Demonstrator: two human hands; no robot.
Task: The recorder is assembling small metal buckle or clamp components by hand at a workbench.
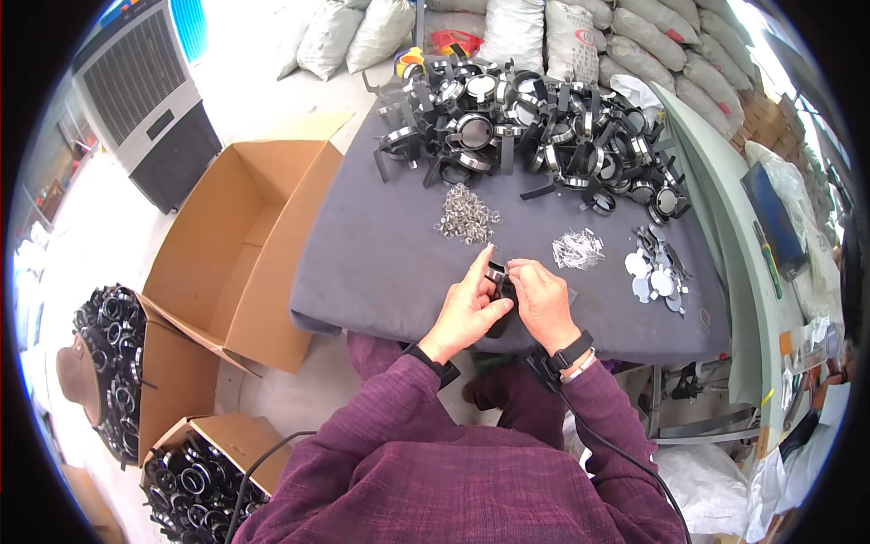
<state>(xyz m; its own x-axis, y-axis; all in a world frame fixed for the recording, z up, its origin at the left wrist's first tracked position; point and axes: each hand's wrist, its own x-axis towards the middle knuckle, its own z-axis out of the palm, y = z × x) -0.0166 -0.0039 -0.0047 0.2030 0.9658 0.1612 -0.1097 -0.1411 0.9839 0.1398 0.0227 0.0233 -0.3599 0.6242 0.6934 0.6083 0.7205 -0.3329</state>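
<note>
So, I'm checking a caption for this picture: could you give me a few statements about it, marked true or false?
1. The left hand and right hand meet around a small black-and-silver part. True.
2. The pile of small silver metal pieces lies right of the pile of slender pale pieces. False: the silver pile lies left of the pale one.
3. The large heap of black and silver ring-shaped parts lies toward the far side of the dark grey cloth-covered table. True.
4. Only the left wrist bears a black strap. False: black straps are on both wrists.
5. An open brown cardboard box stands left of the table. True.
</note>
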